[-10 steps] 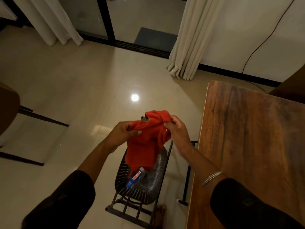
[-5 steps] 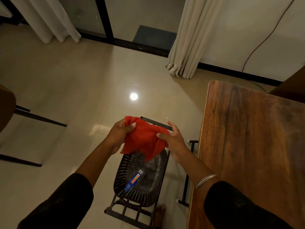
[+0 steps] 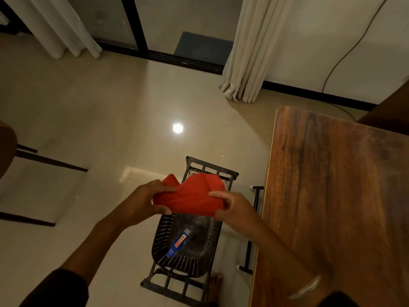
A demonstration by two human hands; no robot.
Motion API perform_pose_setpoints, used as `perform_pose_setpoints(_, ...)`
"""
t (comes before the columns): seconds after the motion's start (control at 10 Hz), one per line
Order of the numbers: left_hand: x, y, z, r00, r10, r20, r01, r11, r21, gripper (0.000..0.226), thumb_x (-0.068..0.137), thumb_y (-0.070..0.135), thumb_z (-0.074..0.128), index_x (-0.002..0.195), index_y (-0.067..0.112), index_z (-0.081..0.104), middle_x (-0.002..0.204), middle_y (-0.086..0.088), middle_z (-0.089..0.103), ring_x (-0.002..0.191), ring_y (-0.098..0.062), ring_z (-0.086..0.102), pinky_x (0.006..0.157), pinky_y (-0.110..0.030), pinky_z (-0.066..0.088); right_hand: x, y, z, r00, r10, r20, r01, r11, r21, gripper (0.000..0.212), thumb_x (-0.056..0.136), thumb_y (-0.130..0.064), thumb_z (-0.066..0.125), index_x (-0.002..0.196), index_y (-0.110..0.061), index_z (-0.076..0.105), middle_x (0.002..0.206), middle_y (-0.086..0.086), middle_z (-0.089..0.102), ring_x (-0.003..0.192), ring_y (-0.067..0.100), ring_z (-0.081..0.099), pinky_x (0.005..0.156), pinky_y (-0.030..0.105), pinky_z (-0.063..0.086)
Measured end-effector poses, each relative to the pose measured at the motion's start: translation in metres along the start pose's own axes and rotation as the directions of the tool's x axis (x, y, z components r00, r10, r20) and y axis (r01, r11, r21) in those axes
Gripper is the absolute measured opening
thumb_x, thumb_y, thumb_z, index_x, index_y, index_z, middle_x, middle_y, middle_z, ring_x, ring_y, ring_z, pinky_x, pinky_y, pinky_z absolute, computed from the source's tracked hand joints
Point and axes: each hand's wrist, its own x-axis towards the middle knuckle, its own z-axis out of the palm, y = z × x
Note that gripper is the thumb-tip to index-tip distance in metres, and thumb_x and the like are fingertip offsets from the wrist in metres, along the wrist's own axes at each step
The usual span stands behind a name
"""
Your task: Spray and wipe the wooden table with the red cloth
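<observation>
1. Nearest the camera, two forearms in dark sleeves reached forward; a silver metal bangle (image 3: 306, 290) circled the right wrist above the near edge of the table.
2. The left hand (image 3: 143, 199) gripped the left side of a bunched red cloth (image 3: 192, 196), fingers curled around the fabric.
3. The right hand (image 3: 232, 203) pinched the cloth's right edge between thumb and fingers, so the cloth was held in the air between both hands, left of the table and not touching it.
4. Directly below the cloth sat a black slotted plastic basket (image 3: 161, 235) resting on a black metal-frame rack (image 3: 210, 168) that stood on the floor.
5. Inside the basket lay a small blue tube with an orange label (image 3: 179, 242), tilted diagonally.
6. A bare foot (image 3: 215, 286) showed on the floor just beside the near end of the rack.
7. To the right, a brown wooden table with a dark streaked grain (image 3: 336, 185) filled that side of the view.
8. Glossy beige floor tiles (image 3: 88, 118) carried a round bright reflection of a lamp (image 3: 177, 128).
9. Dark chair legs (image 3: 51, 161) stood at the left.
10. Farthest away, cream curtains (image 3: 247, 63) hung beside black-framed sliding glass doors (image 3: 137, 23), with a dark mat (image 3: 203, 47) beyond the glass and a thin black cable (image 3: 345, 54) trailing down the white wall.
</observation>
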Motion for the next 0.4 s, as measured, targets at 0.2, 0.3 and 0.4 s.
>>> perform_pose_setpoints(0.2,0.026,0.001,-0.001,0.984,0.011,0.177,-0.048,0.977,0.209,0.018,0.08,0.046,0.074,0.095,0.039,0.068,0.133,0.019,0.039,0.121,-0.008,0.037,0.094,-0.031,0.046,0.005,0.004,0.009,0.993,-0.019,-0.113,-0.044,0.845,-0.532,0.024,0.098,-0.036,0.071,0.12,-0.028,0.073,0.127,-0.003,0.049,0.125,0.017,0.046,0.111,0.041,0.043)
perform_pose_setpoints(0.3,0.061,-0.004,0.007,0.98,-0.063,0.189,0.02,0.975,0.223,0.028,0.085,0.046,0.069,0.102,0.024,0.069,0.137,0.011,0.041,0.119,-0.014,0.047,0.094,-0.035,0.051,0.033,0.002,0.0,0.998,0.051,-0.049,-0.068,0.876,-0.478,0.012,0.099,-0.028,0.07,0.105,-0.018,0.072,0.131,0.002,0.053,0.119,0.018,0.052,0.103,0.036,0.05)
perform_pose_setpoints(0.4,0.1,-0.004,0.025,0.973,-0.202,0.11,0.173,0.957,0.232,0.045,0.089,0.035,0.068,0.126,0.011,0.058,0.136,-0.011,0.052,0.117,-0.026,0.055,0.098,-0.042,0.051,0.062,0.004,-0.008,0.993,0.097,-0.062,-0.114,0.908,-0.402,0.019,0.103,-0.018,0.063,0.12,-0.013,0.065,0.125,0.013,0.064,0.11,0.026,0.067,0.1,0.043,0.057)
